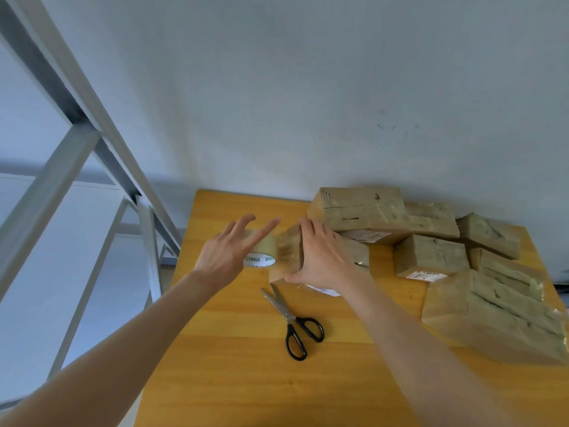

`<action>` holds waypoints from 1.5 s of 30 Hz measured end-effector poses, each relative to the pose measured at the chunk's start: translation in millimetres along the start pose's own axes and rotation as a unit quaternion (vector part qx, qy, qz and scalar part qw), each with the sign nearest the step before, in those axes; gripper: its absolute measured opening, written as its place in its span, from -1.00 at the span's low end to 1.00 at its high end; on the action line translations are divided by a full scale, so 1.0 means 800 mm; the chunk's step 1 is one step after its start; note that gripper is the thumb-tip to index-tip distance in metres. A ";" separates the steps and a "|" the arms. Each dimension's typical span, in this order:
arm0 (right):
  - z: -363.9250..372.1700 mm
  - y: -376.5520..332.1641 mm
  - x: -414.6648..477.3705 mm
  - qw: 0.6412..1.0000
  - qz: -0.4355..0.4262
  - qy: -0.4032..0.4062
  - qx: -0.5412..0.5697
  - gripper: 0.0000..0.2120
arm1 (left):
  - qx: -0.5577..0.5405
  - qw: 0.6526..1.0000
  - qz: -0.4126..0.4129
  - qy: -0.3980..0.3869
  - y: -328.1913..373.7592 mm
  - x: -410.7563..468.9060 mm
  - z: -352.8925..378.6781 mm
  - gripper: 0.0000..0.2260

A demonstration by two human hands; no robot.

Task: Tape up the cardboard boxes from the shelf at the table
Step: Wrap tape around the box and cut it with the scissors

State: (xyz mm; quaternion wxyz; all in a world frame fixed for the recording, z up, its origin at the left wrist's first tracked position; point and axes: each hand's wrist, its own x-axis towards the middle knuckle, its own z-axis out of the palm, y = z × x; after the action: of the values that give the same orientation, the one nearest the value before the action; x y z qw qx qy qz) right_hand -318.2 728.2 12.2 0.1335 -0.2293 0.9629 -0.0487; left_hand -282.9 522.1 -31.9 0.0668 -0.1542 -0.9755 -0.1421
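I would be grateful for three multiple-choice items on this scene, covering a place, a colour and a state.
1. Where do the scissors lie?
A) on the table, nearer the camera than the hands
B) on the shelf
C) on top of the stacked boxes

2. What colour are their handles?
A) red
B) black
C) blue

3. What is the right hand doing?
A) hanging idle
B) cutting tape
C) gripping a small box

Answers: 1 A, they lie flat on the wood; 2 B, both loops are black; 3 C, its fingers curl over the box.
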 end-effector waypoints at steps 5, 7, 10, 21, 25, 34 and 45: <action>-0.020 0.011 -0.014 0.982 0.045 0.041 0.181 0.13 | -0.211 0.950 -0.186 0.138 0.023 0.022 -0.016 -0.30; -0.021 0.021 -0.021 0.970 0.062 0.051 0.230 0.16 | -0.319 0.898 -0.277 0.123 0.034 0.029 -0.014 -0.48; -0.021 0.036 -0.035 0.958 0.070 0.055 0.272 0.18 | -0.334 0.899 -0.267 0.091 0.057 0.036 -0.015 -0.61; -0.006 0.106 -0.082 0.941 0.110 0.045 0.318 0.16 | 0.089 0.986 -0.125 -0.070 0.052 0.054 -0.039 -0.29; -0.001 0.124 -0.092 0.931 0.125 0.036 0.340 0.14 | 0.097 0.986 -0.100 -0.095 0.068 0.062 -0.019 -0.25; -0.001 0.144 -0.110 0.926 0.138 0.019 0.352 0.12 | 0.094 0.981 -0.106 -0.130 0.088 0.074 0.002 -0.29; -0.015 0.108 -0.087 0.994 0.042 -0.009 0.099 0.33 | 0.062 0.981 -0.103 -0.151 0.111 0.074 0.006 -0.32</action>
State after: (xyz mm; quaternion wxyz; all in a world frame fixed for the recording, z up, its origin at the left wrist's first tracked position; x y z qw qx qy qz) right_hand -298.3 837.0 27.0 0.1661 -0.1748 0.9608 -0.1365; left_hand -310.8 621.5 -3.7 -0.0863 -0.0684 -0.9920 -0.0623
